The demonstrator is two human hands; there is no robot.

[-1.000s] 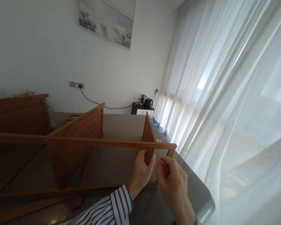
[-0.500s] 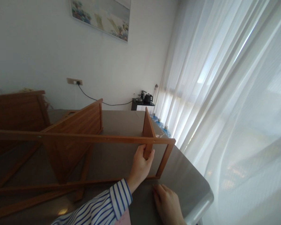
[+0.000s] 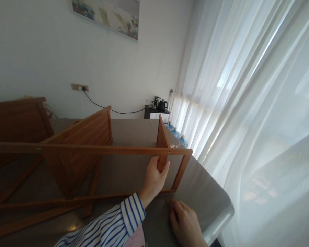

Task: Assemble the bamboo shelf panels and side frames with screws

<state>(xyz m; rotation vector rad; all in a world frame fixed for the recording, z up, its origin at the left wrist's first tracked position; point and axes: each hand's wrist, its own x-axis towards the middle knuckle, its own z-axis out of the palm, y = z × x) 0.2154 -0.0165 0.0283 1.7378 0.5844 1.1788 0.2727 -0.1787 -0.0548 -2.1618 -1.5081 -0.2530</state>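
Note:
A brown wooden shelf frame (image 3: 98,149) lies on its side on a grey table (image 3: 201,195). My left hand (image 3: 154,178), in a blue-and-white striped sleeve, grips the near edge of an upright wooden shelf panel (image 3: 162,140) just under the frame's top rail. My right hand (image 3: 184,219) rests low on the tabletop near the front right corner, fingers close together and curled over a small object I cannot make out at its fingertips.
A second wooden panel (image 3: 90,128) slants across the frame's middle, and another wooden piece (image 3: 18,116) stands at the left. White curtains (image 3: 247,103) hang along the right. A small stand with a kettle (image 3: 158,108) is by the far wall. The table's rounded corner (image 3: 226,214) is close to my right hand.
My right hand dropped from beside the frame's right end down to the tabletop. My left hand kept its grip on the panel.

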